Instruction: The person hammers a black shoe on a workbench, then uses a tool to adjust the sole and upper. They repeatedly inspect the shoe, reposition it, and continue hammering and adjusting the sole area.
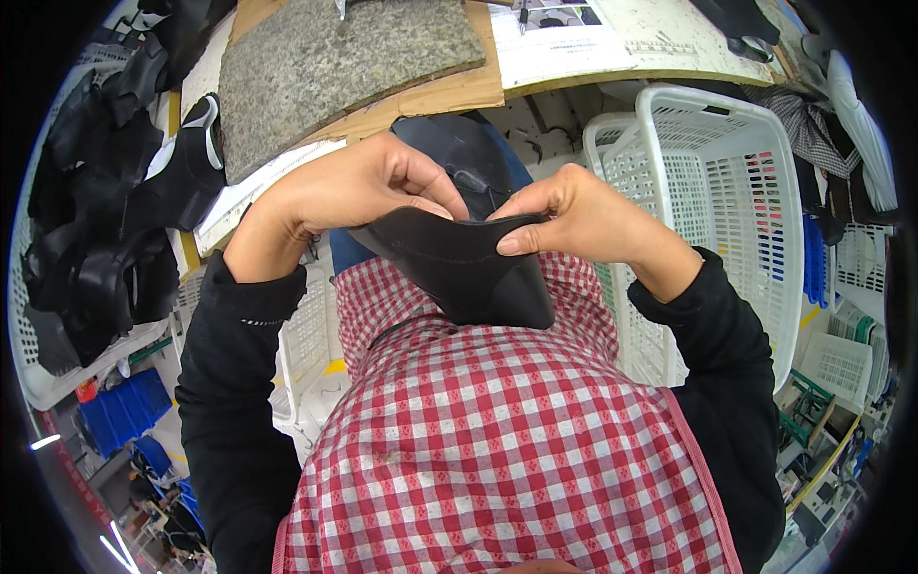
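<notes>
Above my lap I hold a black leather shoe upper (469, 273), its stitched top edge turned toward the table and its lower part hanging against my apron. My left hand (378, 182) grips that edge at the left, its fingertips curled over the rim. At the right, my right hand (588, 215) pinches the same edge between thumb and fingers. The two hands are a short way apart. Just beyond them, another black leather piece (449, 143) lies over my knees, partly hidden by my fingers.
A rough grey stone slab (349, 77) rests on the table ahead, beside a printed sheet (564, 48). White plastic baskets (717, 105) stand at my right. On the left, a white basket (43, 378) holds a heap of black leather pieces (96, 210).
</notes>
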Motion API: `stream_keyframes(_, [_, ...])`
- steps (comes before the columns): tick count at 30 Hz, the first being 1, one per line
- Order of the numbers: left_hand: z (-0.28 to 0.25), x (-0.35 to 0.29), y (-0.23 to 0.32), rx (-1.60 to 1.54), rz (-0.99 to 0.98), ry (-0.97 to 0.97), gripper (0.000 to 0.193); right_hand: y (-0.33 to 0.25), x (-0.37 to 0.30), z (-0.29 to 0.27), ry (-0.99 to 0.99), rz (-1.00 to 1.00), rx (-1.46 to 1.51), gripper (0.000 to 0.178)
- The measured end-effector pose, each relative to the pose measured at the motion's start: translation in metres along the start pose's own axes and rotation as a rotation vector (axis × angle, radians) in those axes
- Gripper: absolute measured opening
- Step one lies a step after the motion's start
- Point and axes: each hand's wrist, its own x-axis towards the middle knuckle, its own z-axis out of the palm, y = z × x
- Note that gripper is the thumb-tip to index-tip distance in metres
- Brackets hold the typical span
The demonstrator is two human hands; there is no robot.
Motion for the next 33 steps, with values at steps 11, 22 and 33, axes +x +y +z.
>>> stream_keyframes(11, [0.005,0.011,0.003,0.062,0.008,0.028,0.015,-0.009,0.003,-0.002,0.003,-0.002,-0.133,0.034])
stream_keyframes(22, [0.002,0.008,-0.017,-0.114,0.141,0.019,0.013,-0.01,0.015,0.004,0.041,0.066,-0.103,0.031])
stream_keyframes(33, [-0.012,-0.008,-0.018,-0.105,0.066,0.076,0.021,0.0,0.024,0.009,0.121,-0.33,-0.436,0.023])
